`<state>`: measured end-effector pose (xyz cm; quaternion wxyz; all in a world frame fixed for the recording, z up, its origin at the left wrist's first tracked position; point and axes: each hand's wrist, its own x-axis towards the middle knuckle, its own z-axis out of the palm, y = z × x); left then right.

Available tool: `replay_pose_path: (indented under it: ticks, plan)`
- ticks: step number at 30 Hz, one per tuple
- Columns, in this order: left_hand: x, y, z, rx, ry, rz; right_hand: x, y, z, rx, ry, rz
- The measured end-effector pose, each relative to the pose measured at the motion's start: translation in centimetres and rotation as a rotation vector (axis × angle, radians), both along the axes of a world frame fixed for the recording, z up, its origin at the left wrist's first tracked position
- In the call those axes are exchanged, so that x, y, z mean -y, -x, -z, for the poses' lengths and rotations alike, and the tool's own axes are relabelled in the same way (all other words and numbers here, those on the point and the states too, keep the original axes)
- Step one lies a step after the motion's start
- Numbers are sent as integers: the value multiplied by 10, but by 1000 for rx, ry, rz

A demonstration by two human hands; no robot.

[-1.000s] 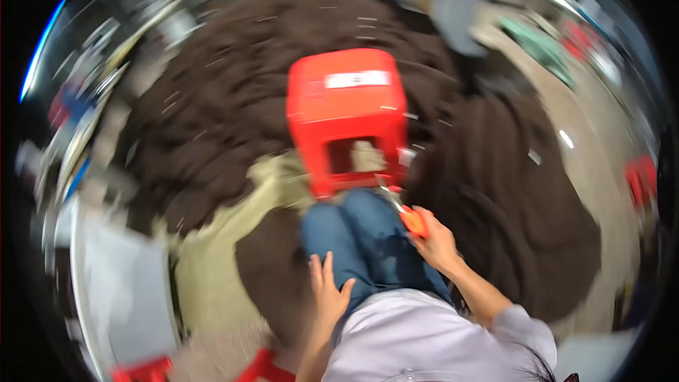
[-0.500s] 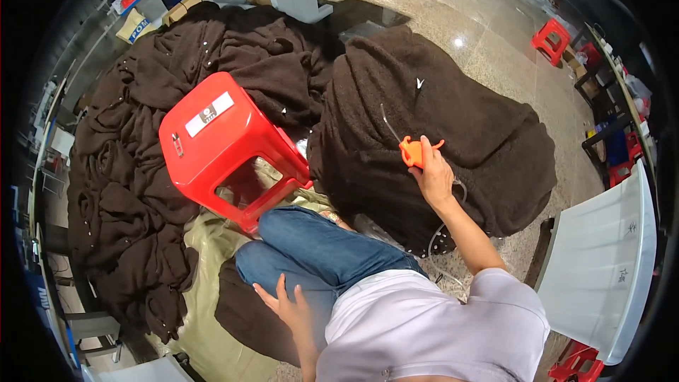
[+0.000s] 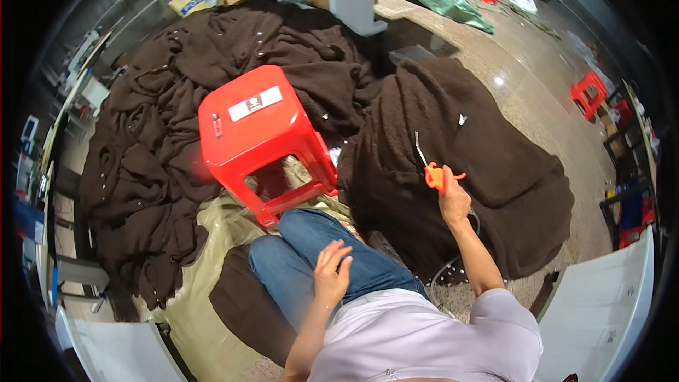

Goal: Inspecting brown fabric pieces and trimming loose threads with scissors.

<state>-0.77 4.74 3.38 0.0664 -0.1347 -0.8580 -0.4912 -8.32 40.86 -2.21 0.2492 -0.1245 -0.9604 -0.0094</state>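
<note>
My right hand [image 3: 454, 201] grips an orange air blow gun [image 3: 436, 176] with a thin, bent metal nozzle. A clear hose curves away from it beside my forearm. Its nozzle points away from me, over a large heap of dark brown fleece fabric [image 3: 516, 170]. A small white scrap [image 3: 462, 119] lies on the cloth beyond the tool. My left hand [image 3: 332, 272] hovers by my thighs with its fingers apart, holding nothing. In front of my knees stands a red plastic stool [image 3: 258, 117], with a small metal tool [image 3: 217, 125] lying on its seat.
More brown fabric [image 3: 141, 127] spreads around the stool on the left, dotted with white bits. Pale yellow sheeting [image 3: 212, 240] lies under it. A white panel [image 3: 601, 304] stands close at my right. Farther off are a green cloth [image 3: 449, 6] and another red stool [image 3: 588, 95].
My left hand has lifted and moved right, nearer my thigh. My right hand still grips the air blow gun. The whole view has shifted, so the stool and fabric appear farther right.
</note>
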Motion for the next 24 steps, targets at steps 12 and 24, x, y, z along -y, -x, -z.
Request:
replay_pose_path:
  ticks: [12, 24]
  plan:
    - [-37, 41, 30, 1154, -1300, 395, 143, -77, -159, 396, 731, -561]
    - [21, 120, -90, 438, -1553, 74, 202, -83, -219, 710, 840, -1100]
